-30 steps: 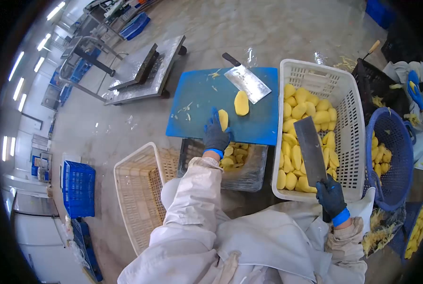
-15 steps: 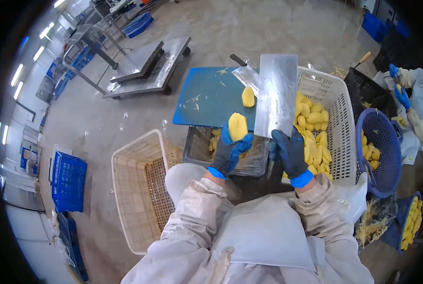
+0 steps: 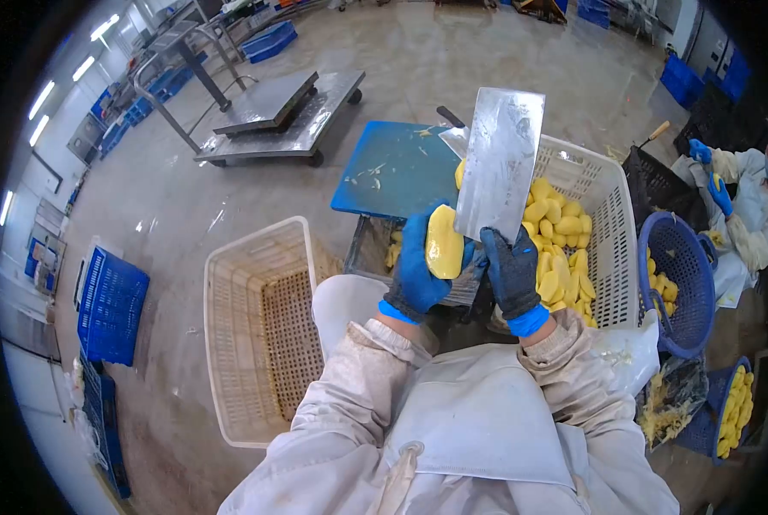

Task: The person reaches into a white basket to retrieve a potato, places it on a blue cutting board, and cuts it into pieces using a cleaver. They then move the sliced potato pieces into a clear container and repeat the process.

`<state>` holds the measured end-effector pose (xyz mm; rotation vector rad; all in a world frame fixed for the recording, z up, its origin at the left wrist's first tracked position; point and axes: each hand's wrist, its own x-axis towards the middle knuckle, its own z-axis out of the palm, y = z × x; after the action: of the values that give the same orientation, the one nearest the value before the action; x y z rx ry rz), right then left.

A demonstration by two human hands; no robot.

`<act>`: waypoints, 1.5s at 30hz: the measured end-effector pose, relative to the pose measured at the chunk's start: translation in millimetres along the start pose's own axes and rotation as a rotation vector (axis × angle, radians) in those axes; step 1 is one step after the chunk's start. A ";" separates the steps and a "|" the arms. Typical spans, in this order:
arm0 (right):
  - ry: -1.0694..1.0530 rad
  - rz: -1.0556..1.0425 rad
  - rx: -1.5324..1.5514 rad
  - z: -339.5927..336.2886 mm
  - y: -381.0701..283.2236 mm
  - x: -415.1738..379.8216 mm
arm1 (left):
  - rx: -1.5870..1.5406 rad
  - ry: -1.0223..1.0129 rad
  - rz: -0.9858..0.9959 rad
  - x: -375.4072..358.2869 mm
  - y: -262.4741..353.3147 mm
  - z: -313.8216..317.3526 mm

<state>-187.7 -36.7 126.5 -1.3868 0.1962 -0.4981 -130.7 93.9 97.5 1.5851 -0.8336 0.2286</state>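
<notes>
Cradling a peeled potato [image 3: 444, 245], your left hand [image 3: 418, 275] has its gloved fingers curled around the sides, the glossy face turned up toward you. And just beside it, your right hand [image 3: 514, 275] is wrapped firmly on the cleaver [image 3: 502, 163], that broad blade standing up and away from you! Its lower left corner crowds the potato's upper right side; I cannot tell whether the two touch. Both hands are on your side of the blue cutting board [image 3: 392, 172], short of its near edge, over the dark crate [image 3: 368, 245]. Up on the board, pale scraps [image 3: 375, 172] dot the left half, while your raised blade hides the right edge and part of a second cleaver [image 3: 450, 117]. Tight on your right: the white crate [image 3: 611, 223], loaded with potatoes [image 3: 564, 219], sits close by, the purple basket [image 3: 689, 249] just past it. Roomier left: beyond the pale crate [image 3: 229, 335], wet floor [image 3: 173, 257] stretches to the blue crate [image 3: 113, 305].
</notes>
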 end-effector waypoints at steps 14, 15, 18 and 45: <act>0.052 0.027 0.155 3.5 33.1 2.4 | 0.482 0.121 0.247 -6.5 -5.1 16.7; 0.050 0.014 0.116 2.6 31.9 2.3 | 0.482 0.120 0.248 -6.5 -12.7 20.4; 0.016 0.122 0.114 10.1 10.7 3.6 | -0.413 0.259 -0.375 -8.0 -32.7 31.5; -0.280 -0.648 -0.835 22.8 18.2 3.7 | -0.713 0.295 -0.348 -12.1 -37.7 22.4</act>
<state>-170.9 -16.2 113.7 -2.3373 -0.3312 -0.7905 -122.9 76.6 56.2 0.9633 -0.3335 -0.0853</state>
